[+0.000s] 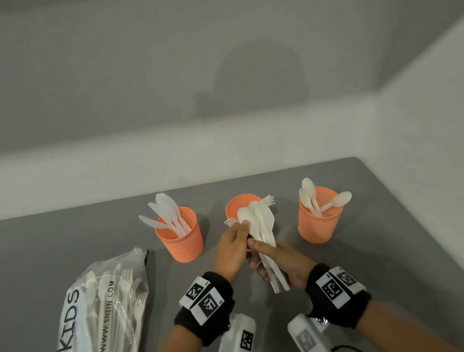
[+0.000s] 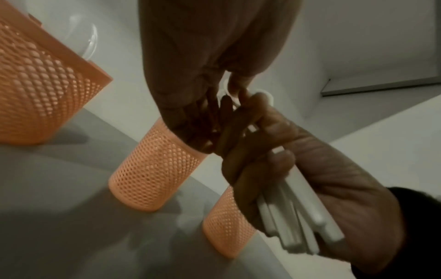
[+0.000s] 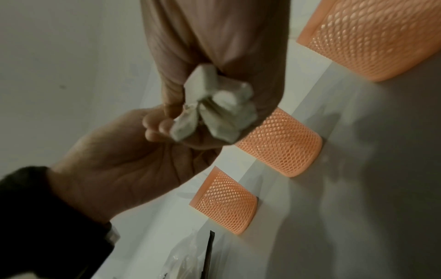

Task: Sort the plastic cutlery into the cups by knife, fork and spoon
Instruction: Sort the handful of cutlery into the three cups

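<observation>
- Right hand is wrapped round a bundle of white cutlery by the handles, heads fanned up in front of the middle cup. Right wrist view shows the handle ends poking out of the closed fist.
- Left hand has thumb and fingertips pinched on a spoon at the top of the bundle. Looks like it's picking one piece out, not carrying anything else.
- Three orange mesh cups on the grey table: left cup has knives, middle cup has forks (a few tines visible at the rim), right cup has spoons. Sort is clearly underway, not near done.
- Clear plastic bag lies at the left of the table with plenty more cutlery inside, well apart from the hands.
- Step in hand, my read: separating a single spoon from the held bundle.
- Next move needs: slide the spoon free without dragging its neighbours, since the bundle is tightly stacked and the pieces nest. Then carry it across to the right cup, handle down.
- Risk: right grip loosens during the pull and the stack slips. Cups look light, and one spoon already leans far over the right cup's rim, so drop in gently.
- Can't tell the bundle's full mix; spoon bowls show, the rest overlaps.
</observation>
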`<state>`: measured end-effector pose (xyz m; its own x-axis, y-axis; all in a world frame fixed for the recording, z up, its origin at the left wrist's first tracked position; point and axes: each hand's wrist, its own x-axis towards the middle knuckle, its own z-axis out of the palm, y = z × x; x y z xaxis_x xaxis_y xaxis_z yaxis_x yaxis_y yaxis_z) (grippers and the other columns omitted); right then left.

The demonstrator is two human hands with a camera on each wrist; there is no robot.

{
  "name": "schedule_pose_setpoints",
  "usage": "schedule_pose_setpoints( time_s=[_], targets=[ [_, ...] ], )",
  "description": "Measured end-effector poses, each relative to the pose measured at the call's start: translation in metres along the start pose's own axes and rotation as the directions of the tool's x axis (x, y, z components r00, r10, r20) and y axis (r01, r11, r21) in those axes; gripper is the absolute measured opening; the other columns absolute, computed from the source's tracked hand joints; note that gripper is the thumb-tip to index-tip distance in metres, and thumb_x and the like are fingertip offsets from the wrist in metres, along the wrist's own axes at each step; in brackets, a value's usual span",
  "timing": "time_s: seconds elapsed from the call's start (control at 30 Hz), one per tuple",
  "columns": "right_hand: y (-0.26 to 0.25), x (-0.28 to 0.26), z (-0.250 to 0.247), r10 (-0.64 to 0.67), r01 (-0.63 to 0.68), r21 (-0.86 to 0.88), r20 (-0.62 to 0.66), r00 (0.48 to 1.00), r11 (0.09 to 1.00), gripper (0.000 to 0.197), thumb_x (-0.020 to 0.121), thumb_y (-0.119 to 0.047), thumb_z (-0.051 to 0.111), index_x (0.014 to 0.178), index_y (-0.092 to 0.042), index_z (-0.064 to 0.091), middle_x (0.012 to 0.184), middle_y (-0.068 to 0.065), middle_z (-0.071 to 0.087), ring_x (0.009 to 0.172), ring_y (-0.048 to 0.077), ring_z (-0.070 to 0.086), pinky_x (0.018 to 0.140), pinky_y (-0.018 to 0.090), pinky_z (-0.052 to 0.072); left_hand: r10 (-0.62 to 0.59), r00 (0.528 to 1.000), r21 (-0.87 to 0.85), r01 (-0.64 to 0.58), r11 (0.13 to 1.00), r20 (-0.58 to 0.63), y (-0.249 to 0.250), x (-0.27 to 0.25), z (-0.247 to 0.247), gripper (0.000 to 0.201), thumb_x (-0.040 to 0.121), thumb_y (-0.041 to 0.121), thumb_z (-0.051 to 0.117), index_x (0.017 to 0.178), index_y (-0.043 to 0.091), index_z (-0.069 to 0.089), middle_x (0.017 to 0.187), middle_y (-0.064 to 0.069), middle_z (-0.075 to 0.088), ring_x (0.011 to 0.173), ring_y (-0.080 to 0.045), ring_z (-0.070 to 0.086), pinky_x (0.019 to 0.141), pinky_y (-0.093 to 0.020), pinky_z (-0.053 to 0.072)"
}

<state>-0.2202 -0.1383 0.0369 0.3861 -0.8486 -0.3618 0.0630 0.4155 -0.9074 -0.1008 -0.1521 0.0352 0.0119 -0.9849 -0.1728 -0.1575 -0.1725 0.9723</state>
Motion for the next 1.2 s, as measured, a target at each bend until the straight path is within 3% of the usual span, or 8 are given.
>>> schedule_pose_setpoints(
  time_s=[0.17,0.27,0.6,0.7,0.8,0.97,1.07,1.2],
  targets=[
    [0.004,-0.001,-0.002,-0.044,0.042,-0.039,-0.035,0.998,0.998,0.017,0.092,-0.027,0.056,0.09,-0.012,0.063,0.068,0.007,0.069,0.056,0.017,0.065,0.054,0.025,0.054,-0.01,0.991,0.027,0.014,1.0,-0.134,-0.007,0.009,0.003,0.032,0.098,0.017,0.037,0.078,0.001,0.056,0.082,-0.026,0.061,0.077,-0.035,0.058,0.084,-0.052,0.048],
    [0.003,0.0,-0.001,-0.078,0.075,-0.066,-0.037,0.996,0.995,0.012,0.092,-0.026,0.055,0.093,-0.016,0.063,0.077,0.011,0.071,0.061,0.02,0.069,0.059,0.028,0.056,0.002,0.977,-0.065,-0.017,0.998,-0.211,-0.001,0.009,0.004,0.03,0.098,0.018,0.038,0.086,-0.002,0.058,0.087,-0.026,0.063,0.079,-0.036,0.061,0.08,-0.046,0.051],
    [-0.009,-0.011,-0.013,0.003,-0.013,0.08,0.116,0.993,0.997,0.024,0.097,-0.032,0.041,0.107,-0.021,0.059,0.082,0.003,0.073,0.056,0.012,0.064,0.053,0.02,0.053,-0.118,0.96,-0.448,0.224,0.866,0.252,0.008,0.004,0.002,0.052,0.095,0.047,0.035,0.105,0.005,0.064,0.079,-0.011,0.061,0.073,-0.02,0.057,0.067,-0.028,0.046],
    [-0.007,-0.012,-0.018,0.028,-0.043,0.113,0.125,0.992,0.993,0.027,0.097,-0.035,0.039,0.109,-0.022,0.059,0.083,0.001,0.074,0.059,0.01,0.066,0.055,0.02,0.053,-0.096,0.96,-0.439,0.207,0.874,0.261,0.011,0.0,0.003,0.046,0.097,0.041,0.034,0.088,0.007,0.063,0.061,-0.002,0.056,0.064,-0.016,0.052,0.066,-0.026,0.042],
    [-0.004,-0.013,-0.018,0.03,-0.041,0.09,0.12,0.992,0.995,0.027,0.096,-0.035,0.042,0.103,-0.018,0.062,0.086,0.005,0.074,0.068,0.016,0.07,0.061,0.024,0.057,-0.083,0.977,-0.309,0.142,0.94,0.196,0.014,-0.002,0.006,0.03,0.098,0.024,0.04,0.088,0.004,0.061,0.07,-0.008,0.061,0.068,-0.02,0.057,0.064,-0.026,0.049],
    [0.004,-0.005,-0.018,-0.074,0.072,-0.013,-0.166,0.983,0.997,0.021,0.092,-0.024,0.055,0.1,-0.007,0.065,0.084,0.012,0.071,0.071,0.022,0.07,0.06,0.028,0.056,-0.086,0.995,-0.309,0.064,0.949,-0.057,0.011,0.001,0.006,0.03,0.1,0.018,0.031,0.086,0.007,0.055,0.072,-0.01,0.058,0.061,-0.017,0.057,0.06,-0.026,0.049],
    [0.011,0.002,-0.02,-0.207,0.172,-0.123,-0.377,0.903,0.977,0.01,0.091,-0.014,0.054,0.083,-0.009,0.059,0.061,0.008,0.06,0.049,0.017,0.057,0.048,0.026,0.051,-0.042,0.974,-0.333,-0.036,0.942,-0.223,0.01,0.003,0.007,0.021,0.1,0.016,0.03,0.098,0.011,0.05,0.064,-0.005,0.053,0.057,-0.017,0.053,0.054,-0.023,0.048],
    [0.02,0.009,-0.025,-0.373,0.189,-0.386,-0.485,0.791,0.903,0.013,0.091,-0.019,0.054,0.078,-0.014,0.055,0.056,-0.005,0.048,0.048,0.012,0.047,0.047,0.028,0.047,0.109,0.976,-0.133,-0.135,0.982,-0.191,0.008,0.0,0.019,0.019,0.09,0.029,0.056,0.093,0.011,0.054,0.064,0.002,0.05,0.054,-0.01,0.047,0.053,-0.022,0.039]
  ],
)
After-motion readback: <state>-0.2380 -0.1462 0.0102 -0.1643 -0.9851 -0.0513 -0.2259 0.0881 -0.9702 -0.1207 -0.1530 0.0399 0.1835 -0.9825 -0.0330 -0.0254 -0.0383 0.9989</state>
